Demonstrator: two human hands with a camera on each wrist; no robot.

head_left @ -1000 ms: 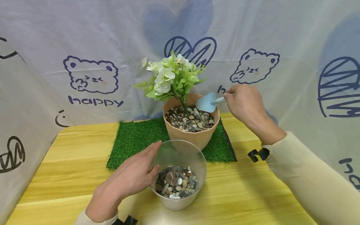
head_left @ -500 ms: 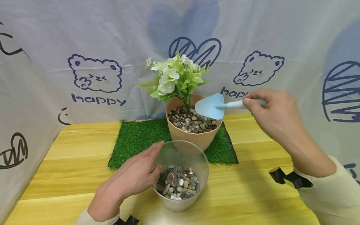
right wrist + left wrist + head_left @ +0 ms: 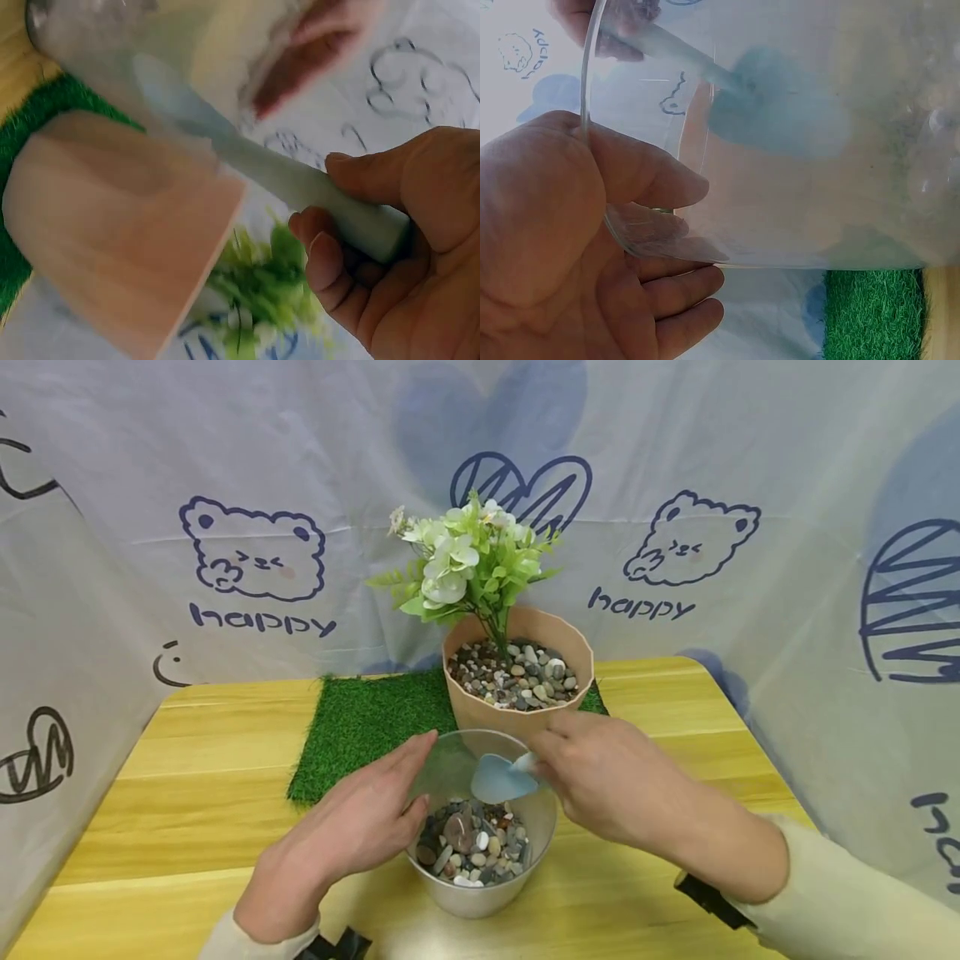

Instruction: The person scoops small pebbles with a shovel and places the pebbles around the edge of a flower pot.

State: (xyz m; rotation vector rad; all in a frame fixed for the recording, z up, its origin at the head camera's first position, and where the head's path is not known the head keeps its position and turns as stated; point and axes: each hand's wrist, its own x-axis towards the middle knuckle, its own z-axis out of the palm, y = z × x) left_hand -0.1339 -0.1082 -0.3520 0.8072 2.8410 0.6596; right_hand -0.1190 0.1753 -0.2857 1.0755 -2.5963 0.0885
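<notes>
A clear tapered plastic bucket (image 3: 480, 902) stands on the table with mixed pebbles (image 3: 476, 852) in its bottom. My left hand (image 3: 348, 822) holds its left side near the rim, thumb and fingers set around the wall. My right hand (image 3: 607, 772) grips the handle of a small light-blue trowel (image 3: 504, 779), whose blade is inside the bucket above the pebbles. Seen from the right wrist, the thumb and curled fingers close on the pale handle (image 3: 315, 184). Behind the bucket, a peach flowerpot (image 3: 495, 706) holds pebbles, brown soil and a white-flowered plant (image 3: 472, 560).
Under the pot lies a green artificial grass mat (image 3: 375, 739) on the yellow wood-grain table (image 3: 187, 827). A pale cloth backdrop (image 3: 360, 443) with bear and heart drawings surrounds the table at the back and both sides.
My right hand drew the trowel back from over the flowerpot toward the right, then brought it down and nearer, into the bucket. The left hand keeps its place on the bucket.
</notes>
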